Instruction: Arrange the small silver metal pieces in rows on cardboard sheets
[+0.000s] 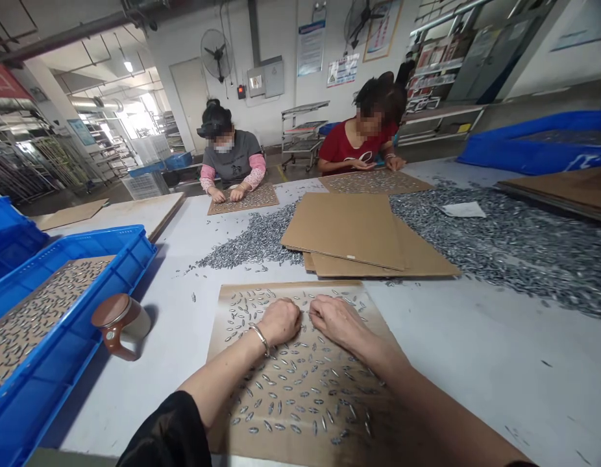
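Before me lies a brown cardboard sheet (271,444) with many small, spindle-shaped metal pieces (304,394) spread across it. Over its far half, my left hand (281,321) is closed, fingers curled in, with a silver bangle on the wrist. Just to the right, my right hand (333,319) is closed too, its fingertips pinched together near the sheet. A narrow gap separates the hands. Whatever either hand has between its fingers is too small or hidden to make out.
Stacked cardboard sheets (344,227) lie beyond my sheet, beside a heap of loose metal pieces (252,240). On the left are a lidded mug (128,327) and a blue crate (130,246). Two co-workers (232,155) sit across the table. Another blue tray (539,139) stands far right.
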`<action>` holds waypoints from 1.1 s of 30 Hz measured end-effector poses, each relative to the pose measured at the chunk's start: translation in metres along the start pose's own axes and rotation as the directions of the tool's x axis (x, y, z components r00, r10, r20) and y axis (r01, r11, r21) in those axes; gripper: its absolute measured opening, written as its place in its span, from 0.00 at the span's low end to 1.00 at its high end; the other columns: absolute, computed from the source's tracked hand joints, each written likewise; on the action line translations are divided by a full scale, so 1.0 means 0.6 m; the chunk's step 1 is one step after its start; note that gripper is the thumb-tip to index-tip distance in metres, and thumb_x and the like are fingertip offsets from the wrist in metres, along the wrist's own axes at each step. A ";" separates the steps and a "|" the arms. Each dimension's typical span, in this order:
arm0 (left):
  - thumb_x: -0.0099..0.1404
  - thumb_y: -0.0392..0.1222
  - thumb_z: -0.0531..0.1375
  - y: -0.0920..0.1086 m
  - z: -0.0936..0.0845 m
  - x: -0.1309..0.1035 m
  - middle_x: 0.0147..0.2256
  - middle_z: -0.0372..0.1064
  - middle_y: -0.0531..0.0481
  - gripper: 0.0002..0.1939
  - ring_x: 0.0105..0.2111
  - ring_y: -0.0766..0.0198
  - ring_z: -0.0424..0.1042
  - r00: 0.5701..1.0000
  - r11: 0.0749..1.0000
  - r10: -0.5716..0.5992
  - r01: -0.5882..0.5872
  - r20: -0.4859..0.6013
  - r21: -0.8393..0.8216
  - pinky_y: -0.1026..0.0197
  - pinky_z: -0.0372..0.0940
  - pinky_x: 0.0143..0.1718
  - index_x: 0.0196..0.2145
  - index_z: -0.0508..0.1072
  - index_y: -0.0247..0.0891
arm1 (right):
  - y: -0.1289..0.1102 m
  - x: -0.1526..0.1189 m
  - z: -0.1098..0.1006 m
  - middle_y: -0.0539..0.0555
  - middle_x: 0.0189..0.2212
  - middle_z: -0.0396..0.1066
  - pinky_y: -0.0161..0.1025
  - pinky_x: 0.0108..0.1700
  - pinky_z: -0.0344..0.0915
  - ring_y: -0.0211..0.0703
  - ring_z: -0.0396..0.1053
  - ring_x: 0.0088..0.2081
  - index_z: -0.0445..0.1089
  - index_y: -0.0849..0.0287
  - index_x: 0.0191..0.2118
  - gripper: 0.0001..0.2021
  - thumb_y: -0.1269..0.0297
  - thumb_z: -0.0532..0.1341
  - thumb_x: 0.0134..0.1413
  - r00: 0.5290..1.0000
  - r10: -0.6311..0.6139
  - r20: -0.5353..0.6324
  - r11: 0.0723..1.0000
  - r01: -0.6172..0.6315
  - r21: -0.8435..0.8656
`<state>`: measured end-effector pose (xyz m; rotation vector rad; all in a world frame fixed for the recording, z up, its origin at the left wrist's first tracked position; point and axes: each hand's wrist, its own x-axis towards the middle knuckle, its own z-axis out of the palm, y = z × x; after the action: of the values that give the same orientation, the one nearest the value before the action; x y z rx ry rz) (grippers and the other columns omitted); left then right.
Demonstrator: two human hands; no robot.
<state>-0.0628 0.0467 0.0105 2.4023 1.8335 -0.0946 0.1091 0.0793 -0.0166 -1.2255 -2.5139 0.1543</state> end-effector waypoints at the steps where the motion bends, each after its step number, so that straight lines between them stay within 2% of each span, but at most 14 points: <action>1: 0.71 0.36 0.53 0.001 0.000 0.000 0.42 0.78 0.33 0.16 0.43 0.52 0.79 1.000 1.000 0.001 -0.001 0.001 0.002 0.56 0.73 0.47 0.40 0.80 0.29 | 0.000 -0.001 -0.002 0.51 0.28 0.70 0.37 0.32 0.50 0.39 0.62 0.28 0.68 0.57 0.27 0.12 0.73 0.56 0.61 1.000 0.002 0.003 1.000 -0.002 -0.001; 5: 0.70 0.37 0.55 0.002 0.003 0.004 0.43 0.78 0.33 0.14 0.45 0.51 0.78 1.000 1.000 0.012 -0.012 0.005 0.001 0.56 0.72 0.49 0.40 0.81 0.29 | 0.004 -0.009 -0.005 0.52 0.28 0.70 0.37 0.32 0.50 0.39 0.62 0.28 0.67 0.57 0.26 0.12 0.73 0.56 0.61 1.000 0.001 0.001 1.000 -0.001 -0.012; 9: 0.68 0.34 0.56 0.005 0.007 0.008 0.42 0.79 0.33 0.13 0.44 0.51 0.79 1.000 1.000 -0.001 0.001 0.013 -0.001 0.57 0.73 0.47 0.40 0.81 0.30 | 0.008 -0.012 -0.003 0.52 0.29 0.71 0.38 0.33 0.50 0.40 0.63 0.29 0.67 0.57 0.26 0.12 0.73 0.56 0.61 1.000 0.008 -0.001 1.000 -0.008 -0.007; 16: 0.67 0.34 0.55 0.008 0.002 0.009 0.42 0.79 0.32 0.15 0.44 0.51 0.78 0.997 0.997 -0.081 0.081 -0.020 -0.011 0.56 0.72 0.49 0.41 0.82 0.29 | -0.004 0.000 0.002 0.53 0.30 0.73 0.39 0.34 0.52 0.40 0.64 0.30 0.71 0.57 0.28 0.13 0.71 0.56 0.63 0.999 0.008 0.045 1.000 -0.008 -0.007; 24: 0.67 0.35 0.57 -0.016 -0.011 0.006 0.40 0.79 0.34 0.12 0.41 0.53 0.78 0.989 0.990 -0.134 0.131 -0.062 -0.058 0.57 0.71 0.45 0.38 0.81 0.31 | -0.027 0.030 0.018 0.60 0.39 0.78 0.42 0.49 0.60 0.46 0.71 0.39 0.77 0.60 0.36 0.15 0.76 0.53 0.65 0.983 -0.126 0.130 0.984 0.141 -0.111; 29: 0.68 0.35 0.56 -0.040 -0.027 -0.025 0.39 0.78 0.37 0.12 0.40 0.56 0.76 0.977 0.983 -0.159 0.144 -0.140 -0.111 0.59 0.69 0.45 0.35 0.80 0.31 | -0.032 0.032 0.009 0.59 0.37 0.77 0.40 0.44 0.60 0.45 0.69 0.36 0.77 0.60 0.31 0.14 0.78 0.56 0.61 0.969 -0.141 0.202 0.978 0.168 -0.123; 33: 0.67 0.33 0.55 -0.052 -0.025 -0.056 0.35 0.76 0.41 0.12 0.38 0.58 0.75 0.978 0.982 -0.133 0.109 -0.158 -0.152 0.61 0.68 0.42 0.31 0.79 0.33 | -0.009 0.010 -0.027 0.56 0.36 0.76 0.38 0.38 0.57 0.42 0.66 0.34 0.76 0.58 0.31 0.14 0.74 0.54 0.64 0.986 -0.033 0.166 0.997 0.044 -0.062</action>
<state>-0.1022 0.0247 0.0279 2.2617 1.9829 0.2281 0.1076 0.0797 0.0010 -1.2343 -2.7026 0.1709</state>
